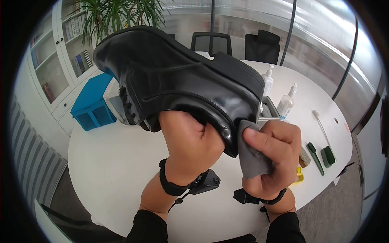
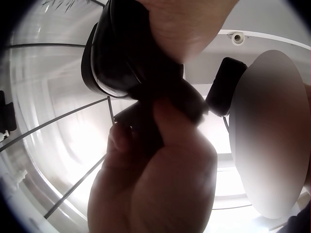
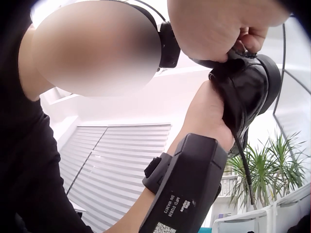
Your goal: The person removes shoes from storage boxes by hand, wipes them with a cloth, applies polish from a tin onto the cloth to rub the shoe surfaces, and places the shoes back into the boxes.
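Note:
A glossy black leather shoe (image 1: 170,81) is held up above the table in the head view, its toe to the left and its sole turned upward. My left hand (image 1: 190,139) reaches into the shoe's opening and bears it from inside; the fingers are hidden there. My right hand (image 1: 277,152) pinches a small grey cloth (image 1: 254,162) between thumb and curled fingers. That cloth lies against the rim at the back of the heel. From below, the right wrist view shows the shoe (image 3: 245,90) over my left wrist.
On the white table (image 1: 117,170) stand a blue box (image 1: 95,101), a grey tray (image 1: 270,109) and a spray bottle (image 1: 287,101). To the right lie a green-handled brush (image 1: 315,158), another green brush (image 1: 327,156), a bristle brush (image 1: 304,158), a long white-handled brush (image 1: 322,125) and a yellow item (image 1: 299,176).

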A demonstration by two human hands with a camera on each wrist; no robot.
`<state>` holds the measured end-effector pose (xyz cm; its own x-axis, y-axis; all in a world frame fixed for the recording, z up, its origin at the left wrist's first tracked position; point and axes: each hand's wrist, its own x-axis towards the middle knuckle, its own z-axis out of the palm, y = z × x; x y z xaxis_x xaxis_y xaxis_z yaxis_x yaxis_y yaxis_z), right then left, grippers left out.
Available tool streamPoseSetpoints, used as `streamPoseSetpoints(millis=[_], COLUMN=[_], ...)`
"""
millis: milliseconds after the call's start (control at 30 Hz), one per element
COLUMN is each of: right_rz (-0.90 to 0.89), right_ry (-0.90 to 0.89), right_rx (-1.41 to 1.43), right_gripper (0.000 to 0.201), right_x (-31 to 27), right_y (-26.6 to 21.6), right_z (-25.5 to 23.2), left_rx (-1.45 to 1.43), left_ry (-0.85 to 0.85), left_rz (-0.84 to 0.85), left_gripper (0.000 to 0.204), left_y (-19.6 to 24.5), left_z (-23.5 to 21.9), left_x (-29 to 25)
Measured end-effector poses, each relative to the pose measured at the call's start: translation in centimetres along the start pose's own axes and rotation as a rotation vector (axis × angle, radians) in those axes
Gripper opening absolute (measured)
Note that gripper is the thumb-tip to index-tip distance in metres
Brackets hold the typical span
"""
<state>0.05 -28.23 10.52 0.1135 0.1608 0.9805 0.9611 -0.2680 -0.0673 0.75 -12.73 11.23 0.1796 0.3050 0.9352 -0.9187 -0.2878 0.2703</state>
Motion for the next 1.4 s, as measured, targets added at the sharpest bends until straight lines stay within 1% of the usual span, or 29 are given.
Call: streamPoseSetpoints(millis=[33,100,167,300,367,400,433,467,600,633,667,767,900,967,1100,1167,1300,1367,1400], right_rz=[-0.012,0.016,0.035,0.024,0.037,0.036,0.029,0.021,0.025,0.034,0.043,0.066,0.07,0.069,0.05,0.052,0.061,0.061,0.055], right_ry=[-0.036,-0.028,-0.06,-0.075,-0.089,-0.09,-0.076,-0.062,-0.043,-0.057,-0.071,-0.053,-0.026,-0.021,0.005,0.022,0.061,0.061,0.07], right_rx=[0.009,0.013,0.012,0.016,0.012,0.013,0.006,-0.001,0.009,-0.004,-0.016,-0.022,-0.032,-0.036,-0.062,-0.074,-0.1,-0.107,-0.106], right_gripper=[0.051,0.051,0.05,0.049,0.049,0.049,0.049,0.049,0.048,0.047,0.047,0.045,0.043,0.043,0.043,0.043,0.043,0.043,0.043], right_x=[0.1,0.2,0.3,0.2,0.3,0.3,0.3,0.2,0.4,0.6,0.7,0.7,0.6,0.5,0.6,0.5,0.7,0.7,0.7], right_y=[-0.1,-0.4,-0.5,-0.7,-0.9,-0.8,-0.5,-0.3,0.5,0.7,0.9,1.5,1.8,1.8,2.3,2.6,3.0,3.2,3.2], right_z=[0.0,0.0,-0.2,-0.2,-0.3,-0.2,0.0,0.1,0.2,0.0,-0.2,-0.4,-0.3,-0.3,-0.2,-0.2,-0.1,-0.1,-0.1], left_rx=[0.01,0.03,0.051,0.093,0.094,0.095,0.139,0.184,0.186,0.208,0.231,0.279,0.285,0.202,0.232,0.313,0.346,0.404,0.405], left_ry=[0.013,0.039,0.066,0.072,0.047,0.048,-0.085,-0.218,-0.202,-0.106,-0.01,-0.027,-0.035,-0.025,-0.029,-0.21,-0.232,-0.285,-0.287], left_rz=[0.0,0.001,0.002,0.023,-0.042,-0.042,-0.023,-0.004,0.033,0.037,0.042,0.056,0.034,0.05,0.023,0.044,0.038,0.111,0.108], left_gripper=[0.011,0.009,0.008,0.008,0.01,0.01,0.022,0.04,0.034,0.02,0.014,0.014,0.013,0.014,0.014,0.028,0.029,0.028,0.028], left_y=[-0.1,-0.2,-0.3,-0.3,-0.1,-0.4,-0.9,-1.2,-1.2,-0.9,-0.6,-0.3,-0.2,-0.6,-0.5,-0.2,0.3,0.5,0.3], left_z=[0.0,0.1,0.1,0.1,0.0,-0.5,-1.3,-1.7,-0.9,-0.2,0.1,-0.1,-0.1,0.1,-0.1,-0.8,-1.0,-1.3,-1.2], left_x=[-0.1,-0.2,-0.3,-0.2,-0.2,-0.5,-1.0,-1.3,-0.8,-0.2,0.1,0.0,0.1,0.1,0.0,-0.7,-0.7,-0.6,-0.8])
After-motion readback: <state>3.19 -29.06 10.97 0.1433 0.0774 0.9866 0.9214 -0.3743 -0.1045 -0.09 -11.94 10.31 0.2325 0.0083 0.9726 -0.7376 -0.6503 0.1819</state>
